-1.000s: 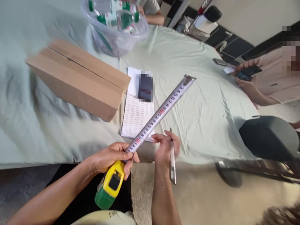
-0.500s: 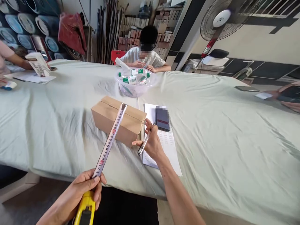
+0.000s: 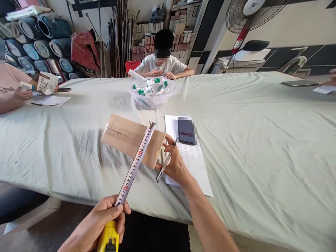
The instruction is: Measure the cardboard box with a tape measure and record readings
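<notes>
My left hand [image 3: 106, 211] is closed around a yellow tape measure [image 3: 108, 238], with its thumb on the blade. The pulled-out blade [image 3: 133, 168] slants up and away, its hooked end in front of a brown cardboard box [image 3: 123, 134]; whether it touches the box I cannot tell. At the box's right end my right hand [image 3: 177, 168] grips it between thumb and fingers. That same hand keeps a pen [image 3: 163, 168] across its fingers. Partly under the right hand lie written sheets of paper [image 3: 202, 175], with a phone [image 3: 187, 131] on top.
A clear plastic basin [image 3: 152, 102] of green-capped bottles stands behind the box. A person [image 3: 178, 66] sits across the cloth-covered table [image 3: 249, 147]. At the left another person holds a small carton [image 3: 47, 83]. A tablet-like slab [image 3: 299, 83] lies far right.
The box has turned in my right hand, so its taped seam face now tips towards me. My left hand with the tape measure appears slightly further right. The view has shifted a little.
</notes>
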A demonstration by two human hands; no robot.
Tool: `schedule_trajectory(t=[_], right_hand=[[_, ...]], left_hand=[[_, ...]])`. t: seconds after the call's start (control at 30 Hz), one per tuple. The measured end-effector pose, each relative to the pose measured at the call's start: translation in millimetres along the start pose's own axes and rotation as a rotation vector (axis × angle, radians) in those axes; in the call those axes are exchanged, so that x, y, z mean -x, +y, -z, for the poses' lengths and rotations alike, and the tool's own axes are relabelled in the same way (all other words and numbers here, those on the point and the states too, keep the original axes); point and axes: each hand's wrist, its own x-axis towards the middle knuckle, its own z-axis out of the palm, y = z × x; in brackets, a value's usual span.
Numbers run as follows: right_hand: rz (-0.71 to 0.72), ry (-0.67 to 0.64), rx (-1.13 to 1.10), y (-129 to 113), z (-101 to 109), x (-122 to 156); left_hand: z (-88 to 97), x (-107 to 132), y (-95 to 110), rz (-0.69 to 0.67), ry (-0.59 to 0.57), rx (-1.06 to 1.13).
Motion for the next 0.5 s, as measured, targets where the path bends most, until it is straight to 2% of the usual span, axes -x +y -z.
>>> schedule_trajectory(t=[0.1,0.2,0.5], right_hand=[[0.062,-0.005,0.063,-4.8,3.3,-2.3],[0.065,-0.001,0.092,-5.8,2.8,-2.9],[0.087,0.055,0.026,-2.4,1.3,-2.8]], left_hand=[[1.2,3.7,-2.1,0.007,0.022,-0.034],[0.6,5.1,-3.1,-0.008,0.021,-0.049],[-1.2,-7.2,-11.6,-0.088,0.087,-0.255]])
